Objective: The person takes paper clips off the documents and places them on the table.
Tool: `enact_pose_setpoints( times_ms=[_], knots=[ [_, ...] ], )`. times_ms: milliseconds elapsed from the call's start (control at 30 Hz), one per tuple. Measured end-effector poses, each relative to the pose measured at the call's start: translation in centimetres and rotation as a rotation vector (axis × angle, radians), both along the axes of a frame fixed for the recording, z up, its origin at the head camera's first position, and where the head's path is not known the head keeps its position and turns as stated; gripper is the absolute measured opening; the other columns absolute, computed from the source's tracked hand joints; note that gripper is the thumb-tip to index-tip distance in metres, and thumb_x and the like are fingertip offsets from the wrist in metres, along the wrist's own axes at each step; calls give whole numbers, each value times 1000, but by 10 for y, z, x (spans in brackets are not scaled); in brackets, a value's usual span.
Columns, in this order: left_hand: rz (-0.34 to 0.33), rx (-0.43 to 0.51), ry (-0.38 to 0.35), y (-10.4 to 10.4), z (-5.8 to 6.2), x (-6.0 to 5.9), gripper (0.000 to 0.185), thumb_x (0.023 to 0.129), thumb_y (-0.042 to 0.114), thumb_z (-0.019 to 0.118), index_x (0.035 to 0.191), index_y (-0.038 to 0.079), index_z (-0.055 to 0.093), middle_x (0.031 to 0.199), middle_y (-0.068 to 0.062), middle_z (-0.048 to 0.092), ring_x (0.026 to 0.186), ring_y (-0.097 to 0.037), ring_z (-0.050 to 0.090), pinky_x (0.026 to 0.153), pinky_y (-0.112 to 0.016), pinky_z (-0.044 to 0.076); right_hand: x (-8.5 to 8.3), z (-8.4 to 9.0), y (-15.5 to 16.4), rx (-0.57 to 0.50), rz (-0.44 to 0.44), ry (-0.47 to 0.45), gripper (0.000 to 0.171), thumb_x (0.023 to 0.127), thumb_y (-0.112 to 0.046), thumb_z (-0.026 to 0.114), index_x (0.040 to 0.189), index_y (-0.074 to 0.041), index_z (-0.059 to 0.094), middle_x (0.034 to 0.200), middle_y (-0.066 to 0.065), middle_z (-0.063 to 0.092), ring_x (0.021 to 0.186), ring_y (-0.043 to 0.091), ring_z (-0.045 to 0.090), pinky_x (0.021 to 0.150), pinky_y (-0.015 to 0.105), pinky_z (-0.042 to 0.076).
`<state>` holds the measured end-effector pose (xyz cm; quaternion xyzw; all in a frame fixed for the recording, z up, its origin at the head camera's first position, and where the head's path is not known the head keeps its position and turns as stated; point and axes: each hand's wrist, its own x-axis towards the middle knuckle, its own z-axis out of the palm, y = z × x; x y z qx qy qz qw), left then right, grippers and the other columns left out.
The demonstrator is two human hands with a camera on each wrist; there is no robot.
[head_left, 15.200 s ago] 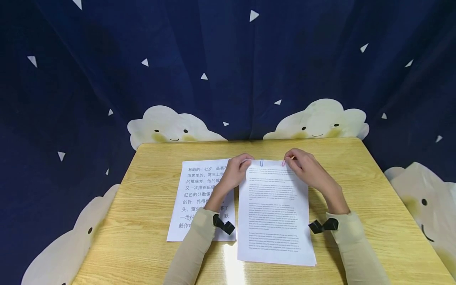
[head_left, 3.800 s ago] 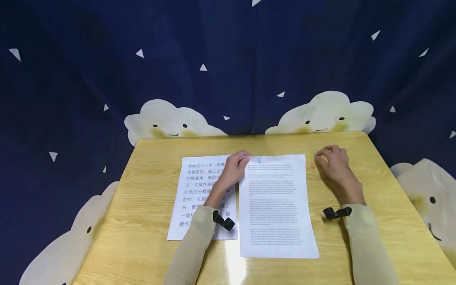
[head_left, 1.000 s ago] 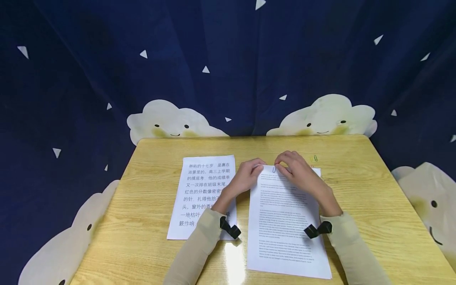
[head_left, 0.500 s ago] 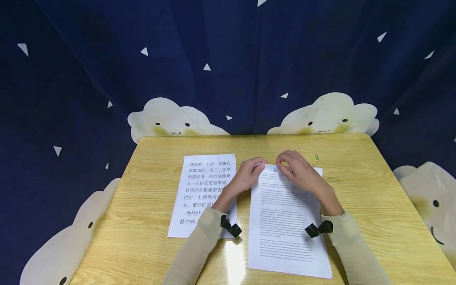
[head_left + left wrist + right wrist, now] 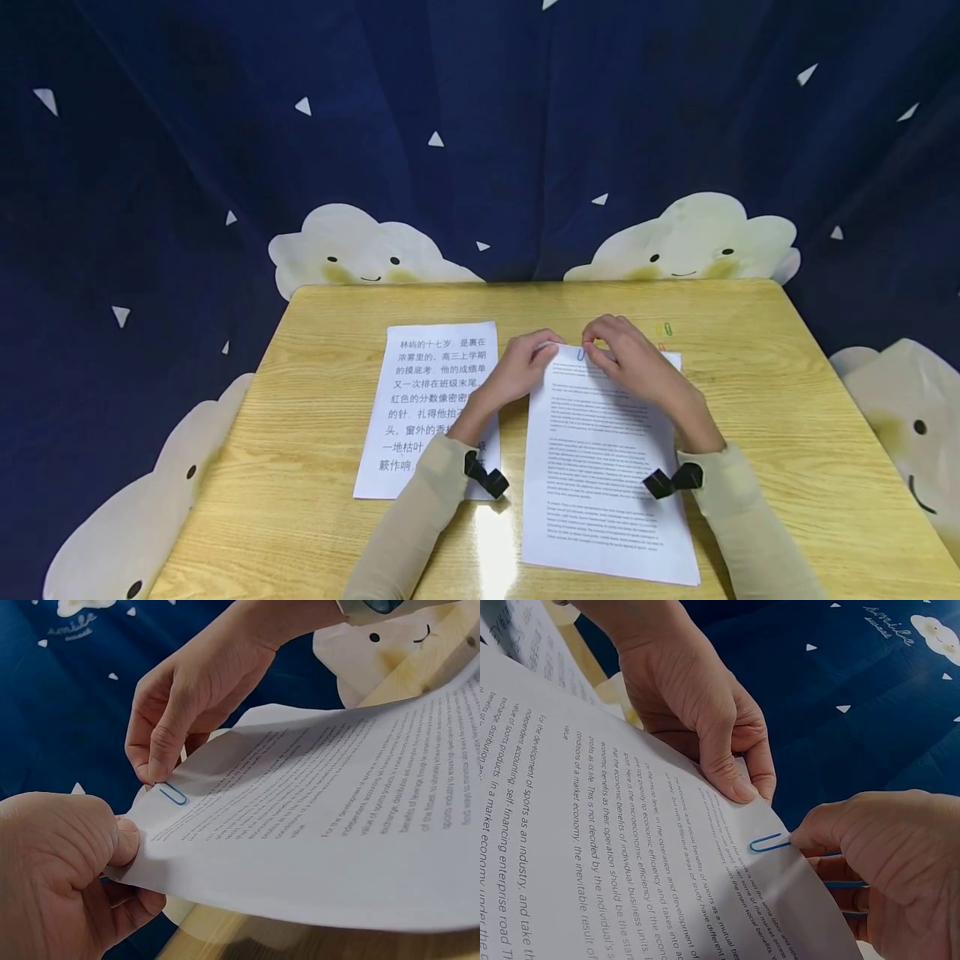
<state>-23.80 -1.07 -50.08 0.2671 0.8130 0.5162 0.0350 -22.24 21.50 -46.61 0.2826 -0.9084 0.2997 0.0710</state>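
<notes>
My left hand [image 5: 519, 368] pinches the top left corner of a small stack of English-printed paper [image 5: 600, 483], thumb on top. Thumb and fingers of my right hand [image 5: 636, 360] pinch a blue paper clip [image 5: 769, 843] at the top edge. Its rounded end lies over the printed face, while the rest is partly hidden by the fingers. In the left wrist view the sheets slope up off the table, with the clip [image 5: 174, 794] right under the right thumb.
Left of the stack lies a sheet with large Chinese print [image 5: 420, 400], partly under my left forearm. Beyond the stack's top right corner are a green paper clip [image 5: 668, 329], a yellow one [image 5: 658, 330] and a reddish one [image 5: 662, 347]. A dark blue curtain hangs behind the wooden table [image 5: 337, 312].
Earlier my right hand held a pink clip at the top right edge, then reached to the clips on the table. It has since come to the blue clip; the stack has shifted right.
</notes>
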Motion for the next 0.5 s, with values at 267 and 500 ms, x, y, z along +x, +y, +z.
enact_pose_setpoints(
  times_ms=[267,500],
  knots=[
    [8,6,0,0,1,0,21,109,8,53,115,3,73,101,-10,74,83,-11,64,78,-23,50,0,2,1,-6,0,-6,10,106,-10,60,105,-4,68,117,13,66,116,33,58,114,59,33],
    [9,10,-14,0,0,0,21,109,8,53,115,3,72,100,-9,74,82,-10,63,77,-23,50,0,1,1,-4,4,-9,10,107,-11,60,106,-5,68,119,12,65,113,30,57,104,53,42]
  ],
)
